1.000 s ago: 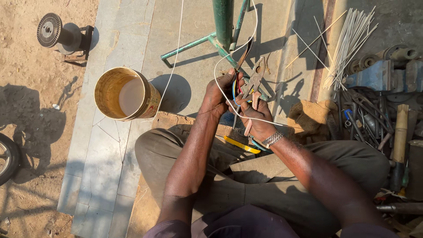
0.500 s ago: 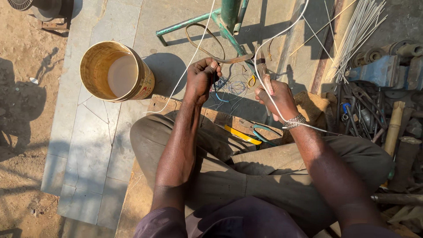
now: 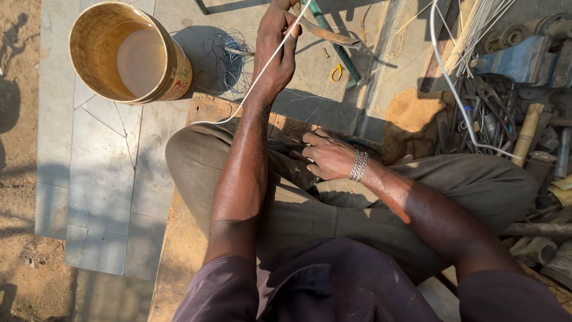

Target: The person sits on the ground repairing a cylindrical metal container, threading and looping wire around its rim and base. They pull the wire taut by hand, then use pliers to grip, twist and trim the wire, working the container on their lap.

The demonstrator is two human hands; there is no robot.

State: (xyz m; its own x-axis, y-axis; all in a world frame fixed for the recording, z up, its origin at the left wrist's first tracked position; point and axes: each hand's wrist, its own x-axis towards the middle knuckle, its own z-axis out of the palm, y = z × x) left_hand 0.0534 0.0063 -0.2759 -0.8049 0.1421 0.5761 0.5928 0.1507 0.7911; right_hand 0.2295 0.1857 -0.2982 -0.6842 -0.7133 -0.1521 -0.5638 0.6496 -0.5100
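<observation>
The left hand (image 3: 275, 45) clenches a thin white wire (image 3: 250, 95), raised to keep it taut; the right hand (image 3: 328, 156) rests loosely curled between the knees, apparently empty.

Outdoor site, strong low sunlight, long shadows. Cracked concrete slab (image 3: 101, 179) carries a yellow bucket (image 3: 128, 53); bare sandy ground left of bucket, scrap-metal pile (image 3: 506, 101) far right.

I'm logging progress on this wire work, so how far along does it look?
Done: cut scraps of thin wire lie on the ground beside the bucket. In hand: the left hand grips a white wire with a curved tool, while the right hand rests in the lap. Left: a bundle of straight white rods lies untouched.
</observation>
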